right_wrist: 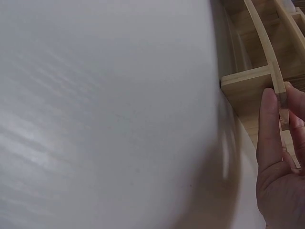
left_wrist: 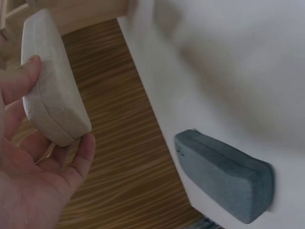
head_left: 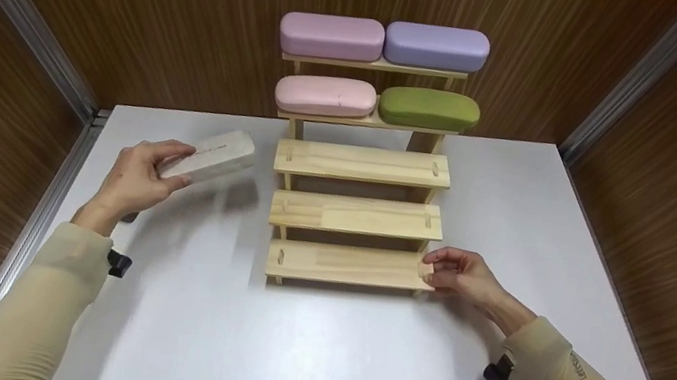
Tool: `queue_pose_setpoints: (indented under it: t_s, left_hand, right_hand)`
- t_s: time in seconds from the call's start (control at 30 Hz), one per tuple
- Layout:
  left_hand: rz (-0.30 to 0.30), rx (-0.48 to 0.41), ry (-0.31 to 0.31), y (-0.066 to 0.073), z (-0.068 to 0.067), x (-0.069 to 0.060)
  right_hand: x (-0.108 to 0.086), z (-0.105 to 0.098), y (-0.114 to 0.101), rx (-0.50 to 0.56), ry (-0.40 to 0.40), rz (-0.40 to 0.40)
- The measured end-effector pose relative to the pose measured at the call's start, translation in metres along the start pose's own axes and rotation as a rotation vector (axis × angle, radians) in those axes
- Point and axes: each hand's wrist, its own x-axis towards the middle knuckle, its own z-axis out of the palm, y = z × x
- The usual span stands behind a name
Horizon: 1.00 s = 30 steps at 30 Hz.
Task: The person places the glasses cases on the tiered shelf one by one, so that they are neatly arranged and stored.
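Observation:
My left hand [head_left: 138, 177] grips a whitish glasses case [head_left: 217, 152] by one end, left of a stepped wooden rack [head_left: 354, 217]. In the left wrist view the thumb lies on one side of this closed case and fingertips touch its other side. Below it, a grey-blue glasses case [left_wrist: 219, 174] stands on the table, mostly hidden by the left wrist in the head view. My right hand [head_left: 464, 280] pinches the right end of the lowest shelf board between thumb and fingers.
Mauve [head_left: 332, 36] and lavender [head_left: 437, 47] glasses cases sit on the top shelf. One step lower are a pale pink case [head_left: 325, 96] and a green case [head_left: 429, 109]. Wood-grain panels [head_left: 203, 9] enclose the white table [head_left: 309, 364] at the back and sides.

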Motion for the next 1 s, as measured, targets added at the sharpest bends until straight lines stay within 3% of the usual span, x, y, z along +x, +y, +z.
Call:
queue_pose_setpoints:
  t_s: [0.4, 0.73, 1.0]
  left_hand:
    - [0.142, 0.003, 0.014, 0.044, -0.005, 0.0]
    - [0.202, -0.005, -0.034, 0.076, 0.006, 0.007]
    - [0.243, -0.023, -0.027, 0.094, 0.021, 0.013]
  right_hand:
    - [0.003, -0.002, 0.0, 0.01, -0.01, -0.01]
    - [0.003, -0.002, 0.001, -0.007, 0.004, -0.006]
    - [0.002, -0.002, 0.002, 0.014, -0.014, 0.001]
